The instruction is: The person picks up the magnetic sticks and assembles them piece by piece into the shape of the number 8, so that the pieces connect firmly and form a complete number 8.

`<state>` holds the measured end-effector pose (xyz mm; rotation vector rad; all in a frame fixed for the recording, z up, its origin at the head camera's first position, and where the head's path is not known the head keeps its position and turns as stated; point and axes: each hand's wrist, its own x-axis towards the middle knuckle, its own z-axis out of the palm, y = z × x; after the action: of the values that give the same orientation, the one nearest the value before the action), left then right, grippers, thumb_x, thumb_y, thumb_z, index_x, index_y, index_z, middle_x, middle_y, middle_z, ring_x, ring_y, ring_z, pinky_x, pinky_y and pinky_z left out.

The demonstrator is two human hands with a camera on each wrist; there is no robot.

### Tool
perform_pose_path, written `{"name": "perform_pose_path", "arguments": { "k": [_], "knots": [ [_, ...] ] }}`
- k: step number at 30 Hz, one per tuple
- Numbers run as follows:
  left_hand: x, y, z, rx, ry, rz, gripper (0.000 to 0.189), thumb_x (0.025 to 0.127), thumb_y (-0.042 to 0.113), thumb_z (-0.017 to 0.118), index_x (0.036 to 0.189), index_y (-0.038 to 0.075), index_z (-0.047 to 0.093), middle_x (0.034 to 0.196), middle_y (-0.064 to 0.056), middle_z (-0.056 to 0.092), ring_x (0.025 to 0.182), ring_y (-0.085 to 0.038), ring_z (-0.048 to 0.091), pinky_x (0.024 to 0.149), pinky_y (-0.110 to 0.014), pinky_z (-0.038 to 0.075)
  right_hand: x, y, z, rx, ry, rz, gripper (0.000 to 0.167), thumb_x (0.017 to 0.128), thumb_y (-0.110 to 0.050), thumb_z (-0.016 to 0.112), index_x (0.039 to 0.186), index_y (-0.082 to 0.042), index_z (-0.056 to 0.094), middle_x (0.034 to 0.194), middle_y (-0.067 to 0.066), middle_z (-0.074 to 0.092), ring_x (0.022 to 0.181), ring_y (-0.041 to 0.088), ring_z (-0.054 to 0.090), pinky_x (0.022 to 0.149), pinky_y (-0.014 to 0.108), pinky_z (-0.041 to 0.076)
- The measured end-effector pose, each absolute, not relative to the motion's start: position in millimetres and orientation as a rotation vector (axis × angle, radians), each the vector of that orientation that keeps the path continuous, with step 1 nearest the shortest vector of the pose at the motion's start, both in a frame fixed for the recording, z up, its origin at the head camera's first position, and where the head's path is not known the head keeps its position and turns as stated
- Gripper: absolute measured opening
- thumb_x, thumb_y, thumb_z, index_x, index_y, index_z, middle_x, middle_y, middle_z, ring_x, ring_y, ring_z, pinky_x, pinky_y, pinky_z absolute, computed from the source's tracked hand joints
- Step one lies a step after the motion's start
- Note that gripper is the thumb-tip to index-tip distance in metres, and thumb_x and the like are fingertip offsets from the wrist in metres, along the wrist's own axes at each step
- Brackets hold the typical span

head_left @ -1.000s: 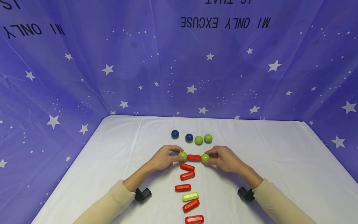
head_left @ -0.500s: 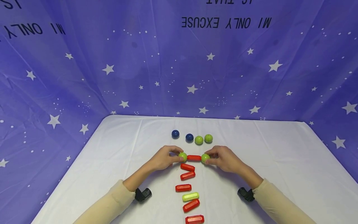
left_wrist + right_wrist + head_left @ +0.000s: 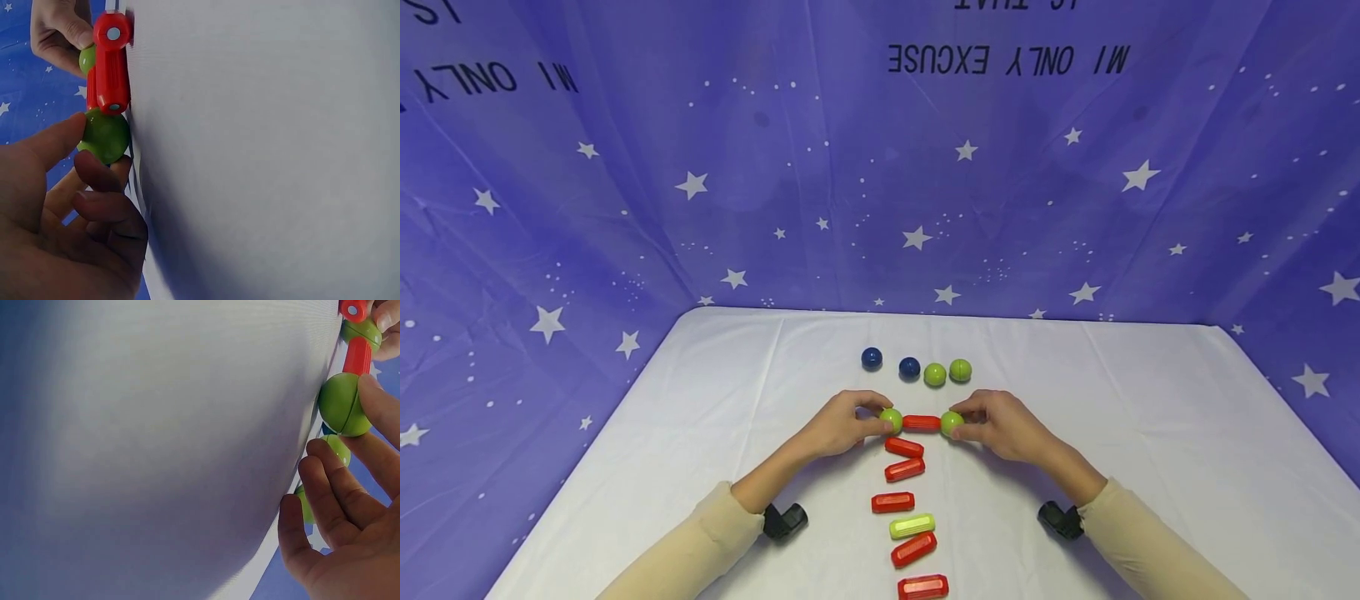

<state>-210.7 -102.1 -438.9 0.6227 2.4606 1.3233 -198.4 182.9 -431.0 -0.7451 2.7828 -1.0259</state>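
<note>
A red rod (image 3: 921, 422) lies crosswise between two green balls, one at each end. My left hand (image 3: 846, 423) pinches the left green ball (image 3: 891, 420) between thumb and fingers. On the other side, my right hand (image 3: 1004, 425) pinches the right green ball (image 3: 952, 423). In the left wrist view the near green ball (image 3: 105, 136) sits between thumb and fingertips. The right wrist view has the red rod (image 3: 357, 356) meeting the green ball (image 3: 343, 404) under the thumb; the other fingers of that hand spread away from it.
Behind the hands stand two blue balls (image 3: 909, 368) and two more green balls (image 3: 960, 370). Toward the front runs a column of several red rods (image 3: 892, 502) with one yellow-green rod (image 3: 912, 526) among them. A starry purple cloth (image 3: 880, 167) hangs beyond the white table (image 3: 1150, 400).
</note>
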Motion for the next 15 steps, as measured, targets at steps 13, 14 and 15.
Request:
{"name": "perform_pose_path", "arguments": {
  "k": [13, 14, 15],
  "knots": [
    [-192.1, -95.4, -425.9, 0.767, 2.651, 1.287, 0.023, 0.088, 0.02, 0.076, 0.108, 0.012, 0.073, 0.104, 0.004, 0.067, 0.061, -0.01, 0.051, 0.054, -0.026, 0.045, -197.8, 183.6, -429.9, -0.757, 2.776, -1.015, 0.033, 0.083, -0.023, 0.08, 0.109, -0.003, 0.074, 0.087, -0.007, 0.064, 0.076, 0.01, 0.053, 0.067, 0.028, 0.046],
    [-189.9, -95.1, -425.2, 0.783, 2.641, 1.288, 0.022, 0.088, 0.02, 0.075, 0.108, 0.012, 0.073, 0.103, 0.004, 0.068, 0.061, -0.01, 0.051, 0.054, -0.026, 0.045, -197.8, 183.5, -430.0, -0.759, 2.775, -1.017, 0.033, 0.083, -0.023, 0.08, 0.109, -0.003, 0.074, 0.087, -0.007, 0.064, 0.076, 0.01, 0.053, 0.067, 0.028, 0.046],
    [-187.8, -94.9, -424.7, 0.794, 2.626, 1.287, 0.022, 0.088, 0.019, 0.075, 0.109, 0.012, 0.073, 0.103, 0.004, 0.068, 0.06, -0.01, 0.051, 0.053, -0.026, 0.044, -197.8, 183.4, -430.0, -0.759, 2.773, -1.02, 0.033, 0.083, -0.022, 0.08, 0.109, -0.002, 0.074, 0.087, -0.007, 0.064, 0.077, 0.01, 0.053, 0.067, 0.028, 0.046]
  ]
}}
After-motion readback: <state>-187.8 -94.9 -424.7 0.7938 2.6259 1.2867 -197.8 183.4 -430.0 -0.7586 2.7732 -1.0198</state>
